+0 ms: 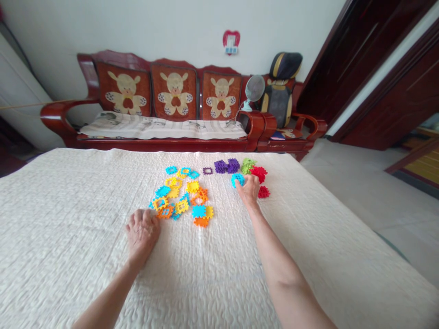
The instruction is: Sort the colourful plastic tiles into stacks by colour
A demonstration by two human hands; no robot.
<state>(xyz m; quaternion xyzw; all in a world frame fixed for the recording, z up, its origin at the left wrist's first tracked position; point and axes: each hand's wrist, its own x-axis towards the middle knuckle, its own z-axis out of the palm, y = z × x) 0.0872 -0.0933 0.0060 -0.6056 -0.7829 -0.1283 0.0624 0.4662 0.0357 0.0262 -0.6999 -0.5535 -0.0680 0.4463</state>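
Note:
My right hand (248, 189) has its fingers closed on a small bunch of blue pieces (237, 180), in front of the green pieces (248, 165) and left of the red pieces (263, 192). My left hand (142, 228) rests on the cloth with its fingers spread, just left of a loose spread of orange, yellow and blue square pieces. Among these, an orange piece (165, 212) is nearest to it. Purple pieces (221, 166) sit stacked behind, with a single purple frame piece (207, 171) to their left.
A quilted white cloth (85, 205) covers the surface. Beyond it stand a red wooden sofa (164, 144) with bear cushions (175, 93), a small fan (254, 88) and an armchair with a massage cushion (279, 105). Dark doors (350, 68) are at the right.

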